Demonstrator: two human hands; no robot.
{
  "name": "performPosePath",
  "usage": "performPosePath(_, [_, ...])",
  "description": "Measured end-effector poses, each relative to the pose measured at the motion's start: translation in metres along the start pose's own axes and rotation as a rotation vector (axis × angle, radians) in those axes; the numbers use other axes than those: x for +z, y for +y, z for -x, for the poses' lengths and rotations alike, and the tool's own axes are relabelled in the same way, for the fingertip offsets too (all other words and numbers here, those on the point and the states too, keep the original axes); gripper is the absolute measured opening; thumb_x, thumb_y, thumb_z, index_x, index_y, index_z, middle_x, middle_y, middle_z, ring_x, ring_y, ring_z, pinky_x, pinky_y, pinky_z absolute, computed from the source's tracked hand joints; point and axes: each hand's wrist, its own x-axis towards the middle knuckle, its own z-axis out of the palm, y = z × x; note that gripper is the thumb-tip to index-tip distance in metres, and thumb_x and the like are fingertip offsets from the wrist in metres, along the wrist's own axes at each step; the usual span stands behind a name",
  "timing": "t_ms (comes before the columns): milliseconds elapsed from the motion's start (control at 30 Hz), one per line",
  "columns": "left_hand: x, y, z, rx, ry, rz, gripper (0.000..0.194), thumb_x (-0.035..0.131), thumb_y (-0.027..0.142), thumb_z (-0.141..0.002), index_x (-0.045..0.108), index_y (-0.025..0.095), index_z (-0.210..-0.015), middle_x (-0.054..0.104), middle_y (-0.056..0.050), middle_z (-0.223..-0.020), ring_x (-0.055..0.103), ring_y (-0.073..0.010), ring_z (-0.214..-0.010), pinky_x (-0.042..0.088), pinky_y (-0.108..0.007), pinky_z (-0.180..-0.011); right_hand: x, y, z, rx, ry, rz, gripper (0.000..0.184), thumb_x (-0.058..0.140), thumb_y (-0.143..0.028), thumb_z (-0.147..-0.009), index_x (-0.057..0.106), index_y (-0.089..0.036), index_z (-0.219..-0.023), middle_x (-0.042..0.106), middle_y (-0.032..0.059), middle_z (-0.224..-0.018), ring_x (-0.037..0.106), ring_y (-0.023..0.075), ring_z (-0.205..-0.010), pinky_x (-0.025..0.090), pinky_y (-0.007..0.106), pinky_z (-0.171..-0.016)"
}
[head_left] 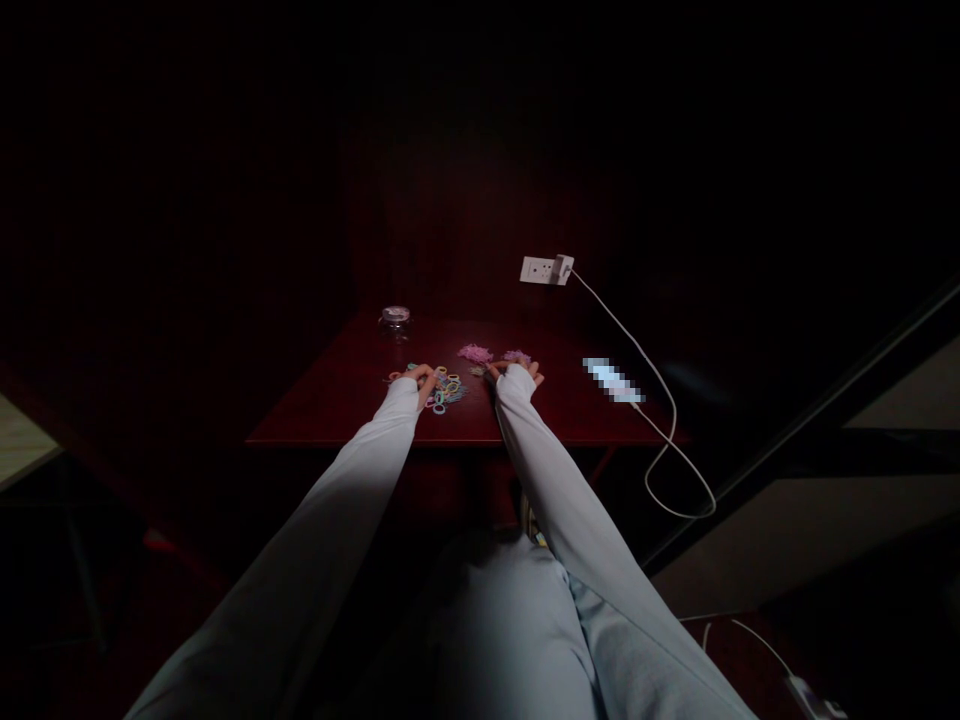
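Observation:
My left hand (422, 378) is bent over a loose pile of multicoloured hair ties (450, 388) on the dark red table. Its thumb and fingers curl together at the pile's left side, and what lies between them is too small to make out. My right hand (519, 378) rests lower right of a pink heap of small bands (475, 353), its fingers apart. Just beyond its knuckles a purple heap of bands (516, 356) is partly hidden. Between the hands lies a small yellowish-green cluster of bands (478, 371).
A clear lidded jar (395, 320) stands at the table's (322, 405) back left. At the right lies a blurred-out phone (613, 380), its white cable (674, 410) looping past the table edge to a charger (562, 269) in the wall socket (535, 270). The surroundings are dark.

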Motion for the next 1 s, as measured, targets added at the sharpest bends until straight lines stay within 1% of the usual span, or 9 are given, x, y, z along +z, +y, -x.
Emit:
performPosePath(133, [-0.0018,-0.0008,-0.0004,0.024,0.001,-0.025,0.036,0.066,0.049,-0.088,0.063,0.021,-0.066,0.063,-0.001,-0.055,0.058,-0.0171,-0.054,0.045,-0.027,-0.054,0.0006,0.0015,-0.0017,-0.031,-0.014,0.046,0.035,0.056,-0.046,-0.104,0.084,-0.027,-0.112,0.064,0.0116,-0.145,0.045,0.0365,-0.133,0.032,0.047,-0.107])
performPosePath(267, [-0.0015,0.0007,0.0019,0.005,-0.014,0.022,0.036,0.066,0.05,-0.089,0.064,0.021,-0.068,0.064,-0.001,-0.057,0.057,-0.0153,-0.051,0.045,-0.025,-0.052,-0.0009,0.0013,-0.0019,-0.031,-0.031,0.065,0.032,0.06,-0.044,-0.102,0.083,-0.027,-0.117,0.056,0.0102,-0.157,0.039,0.0374,-0.146,0.03,0.05,-0.114])
performPosePath(367, [-0.0008,0.002,0.003,-0.01,-0.019,0.045,0.036,0.067,0.05,-0.089,0.063,0.021,-0.069,0.064,0.0,-0.057,0.057,-0.0146,-0.049,0.045,-0.024,-0.05,-0.0022,0.0007,-0.0015,-0.019,-0.052,0.058,0.033,0.06,-0.042,-0.103,0.081,-0.027,-0.122,0.053,0.0102,-0.161,0.035,0.0374,-0.152,0.027,0.052,-0.119])
performPosePath(467, [-0.0009,0.0012,0.0014,-0.016,-0.017,0.028,0.035,0.066,0.049,-0.09,0.063,0.021,-0.069,0.065,0.0,-0.057,0.057,-0.0148,-0.049,0.044,-0.024,-0.05,-0.0031,-0.0006,-0.0005,0.004,-0.064,0.037,0.036,0.057,-0.042,-0.104,0.08,-0.026,-0.125,0.052,0.0111,-0.162,0.034,0.0377,-0.154,0.026,0.053,-0.122])
performPosePath(633, [-0.0022,-0.0044,-0.0025,0.017,-0.013,-0.03,0.033,0.064,0.046,-0.09,0.065,0.021,-0.068,0.064,-0.001,-0.055,0.06,-0.0168,-0.053,0.043,-0.025,-0.052,-0.0045,-0.0034,0.0023,0.009,-0.038,0.019,0.037,0.052,-0.041,-0.106,0.08,-0.025,-0.124,0.06,0.012,-0.153,0.039,0.0375,-0.149,0.03,0.052,-0.118])
performPosePath(733, [-0.0024,-0.0065,-0.0025,0.041,-0.017,-0.019,0.033,0.063,0.047,-0.091,0.065,0.022,-0.069,0.063,-0.001,-0.055,0.061,-0.0181,-0.055,0.044,-0.026,-0.054,-0.006,-0.0054,0.0028,0.017,-0.068,0.021,0.036,0.053,-0.041,-0.105,0.081,-0.025,-0.121,0.064,0.0118,-0.147,0.041,0.0371,-0.146,0.032,0.05,-0.116])
performPosePath(867, [-0.0025,-0.0065,-0.0014,0.011,-0.006,-0.015,0.035,0.065,0.051,-0.089,0.062,0.023,-0.069,0.062,0.0,-0.056,0.062,-0.0189,-0.058,0.044,-0.026,-0.055,-0.0075,-0.006,0.0016,0.019,-0.105,-0.001,0.037,0.052,-0.042,-0.105,0.082,-0.026,-0.12,0.069,0.011,-0.138,0.045,0.0359,-0.137,0.034,0.047,-0.11])
performPosePath(933, [-0.0029,-0.0061,-0.0012,0.006,0.001,-0.023,0.034,0.064,0.05,-0.089,0.062,0.023,-0.069,0.06,0.0,-0.055,0.062,-0.0191,-0.06,0.044,-0.026,-0.056,-0.0072,-0.0049,0.0013,0.069,-0.059,0.011,0.041,0.047,-0.04,-0.106,0.081,-0.024,-0.122,0.069,0.0124,-0.136,0.048,0.0355,-0.13,0.037,0.048,-0.105])
performPosePath(1000, [-0.0034,-0.0053,-0.0011,0.01,0.002,-0.034,0.033,0.064,0.05,-0.089,0.061,0.024,-0.068,0.059,0.001,-0.055,0.062,-0.019,-0.061,0.045,-0.026,-0.058,-0.0061,-0.0032,0.0016,0.143,0.015,0.056,0.044,0.041,-0.034,-0.106,0.08,-0.02,-0.124,0.068,0.0157,-0.138,0.05,0.0361,-0.127,0.039,0.049,-0.101])
